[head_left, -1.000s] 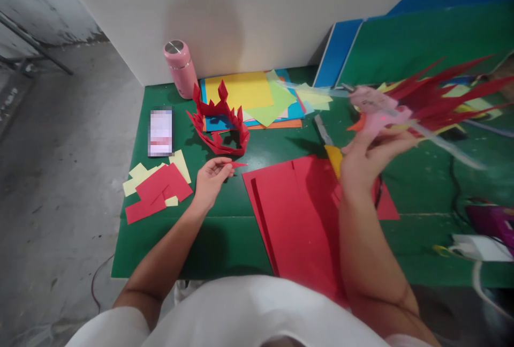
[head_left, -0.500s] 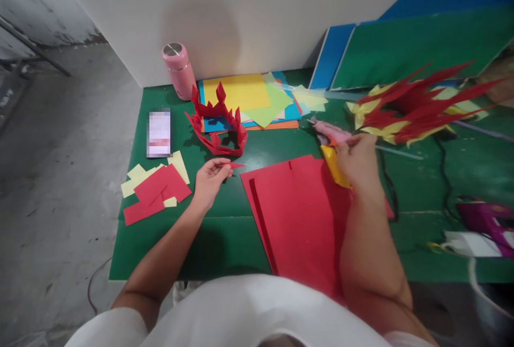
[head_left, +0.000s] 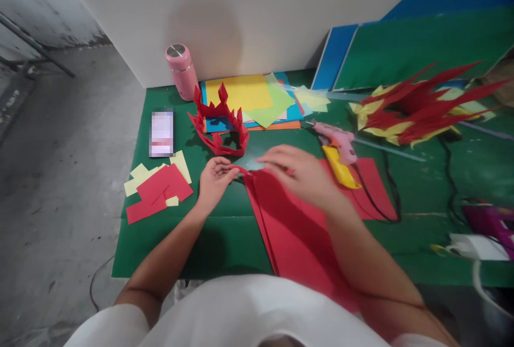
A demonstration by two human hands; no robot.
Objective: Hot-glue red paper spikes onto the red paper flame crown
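My left hand (head_left: 217,180) pinches a small pointed piece of folded red paper (head_left: 237,169) by its end, over the near side of the table. My right hand (head_left: 299,173) hovers just right of it, above the red paper sheets (head_left: 289,229); its fingers are bent and blurred, and I cannot see whether anything is between them. Beyond that hand, a pink glue gun (head_left: 335,141) lies beside a yellow object (head_left: 341,167). Just behind my left hand stands a red folded-paper crown (head_left: 225,146).
Red and pale yellow paper pieces (head_left: 160,186) lie left, below a phone (head_left: 161,134). A pink bottle (head_left: 182,74) stands behind, near stacked coloured paper (head_left: 236,92). At right are a red-and-yellow paper crown (head_left: 417,106), a black cord (head_left: 386,175) and a white plug block (head_left: 480,247).
My right hand has come off the glue gun, leaving it on the table, and has moved left towards my left hand. My left hand keeps its hold on the small red paper.
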